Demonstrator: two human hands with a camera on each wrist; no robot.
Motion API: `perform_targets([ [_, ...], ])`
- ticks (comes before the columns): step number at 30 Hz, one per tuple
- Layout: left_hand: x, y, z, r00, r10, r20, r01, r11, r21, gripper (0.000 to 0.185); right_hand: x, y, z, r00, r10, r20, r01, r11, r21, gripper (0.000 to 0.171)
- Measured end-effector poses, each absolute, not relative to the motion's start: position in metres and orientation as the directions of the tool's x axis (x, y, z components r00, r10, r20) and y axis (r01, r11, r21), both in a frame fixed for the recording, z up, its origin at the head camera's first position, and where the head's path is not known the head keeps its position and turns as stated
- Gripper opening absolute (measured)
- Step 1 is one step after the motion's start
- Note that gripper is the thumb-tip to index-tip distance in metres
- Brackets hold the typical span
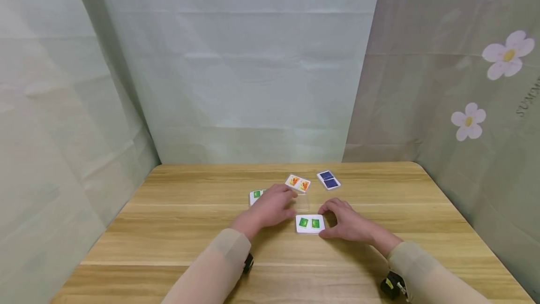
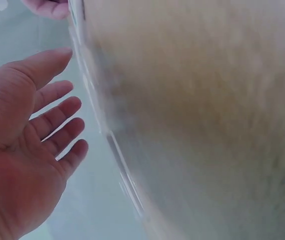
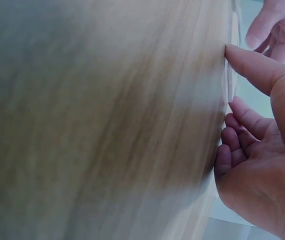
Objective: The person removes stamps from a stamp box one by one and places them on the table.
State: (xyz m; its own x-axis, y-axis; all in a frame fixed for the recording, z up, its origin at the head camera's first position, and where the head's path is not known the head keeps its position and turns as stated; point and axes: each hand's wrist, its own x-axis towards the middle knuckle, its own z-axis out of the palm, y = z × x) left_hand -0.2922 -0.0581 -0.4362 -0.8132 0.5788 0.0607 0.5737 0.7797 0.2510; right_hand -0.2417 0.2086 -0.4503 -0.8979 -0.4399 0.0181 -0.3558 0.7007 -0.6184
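A white card with two green pictures [image 1: 310, 224] lies face up near the middle of the table, apparently in a clear sleeve or on a small stack. My right hand [image 1: 348, 222] grips its right end, thumb at the near corner and index finger at the far one. My left hand [image 1: 274, 205] hovers just left of it, fingers loosely extended and holding nothing. Beyond the green-picture card lies a flat clear plastic piece [image 1: 302, 202], close to the left fingertips. Another green-picture card [image 1: 255, 195] is partly hidden behind the left hand.
Farther back lie a card with two orange-red pictures [image 1: 297, 183] and a dark blue card with a white border [image 1: 328, 179]. The wooden table [image 1: 177, 229] is enclosed by pale hanging cloth [image 1: 244, 83] at the back and both sides.
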Motion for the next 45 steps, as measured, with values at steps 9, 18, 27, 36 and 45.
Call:
perform_targets([
  [9, -0.269, -0.056, -0.429, -0.813, 0.581, 0.037, 0.565, 0.772, 0.292, 0.066, -0.242, 0.210, -0.450, -0.893, -0.450, 0.025, -0.368, 0.697, -0.616, 0.047],
  [18, -0.252, -0.049, -0.429, -0.804, 0.594, 0.000, 0.563, 0.763, 0.318, 0.068, -0.240, 0.213, -0.450, -0.880, -0.475, 0.022, -0.383, 0.681, -0.624, 0.046],
  [27, -0.247, -0.050, -0.430, -0.790, 0.613, -0.006, 0.582, 0.754, 0.305, 0.063, -0.240, 0.214, -0.450, -0.877, -0.481, 0.007, -0.376, 0.677, -0.633, 0.046],
  [36, -0.252, -0.048, -0.432, -0.789, 0.614, -0.017, 0.579, 0.752, 0.316, 0.058, -0.240, 0.213, -0.449, -0.881, -0.474, -0.006, -0.356, 0.670, -0.652, 0.046],
  [45, -0.251, -0.046, -0.433, -0.792, 0.610, -0.021, 0.572, 0.754, 0.322, 0.057, -0.242, 0.214, -0.452, -0.879, -0.477, 0.000, -0.362, 0.667, -0.651, 0.046],
])
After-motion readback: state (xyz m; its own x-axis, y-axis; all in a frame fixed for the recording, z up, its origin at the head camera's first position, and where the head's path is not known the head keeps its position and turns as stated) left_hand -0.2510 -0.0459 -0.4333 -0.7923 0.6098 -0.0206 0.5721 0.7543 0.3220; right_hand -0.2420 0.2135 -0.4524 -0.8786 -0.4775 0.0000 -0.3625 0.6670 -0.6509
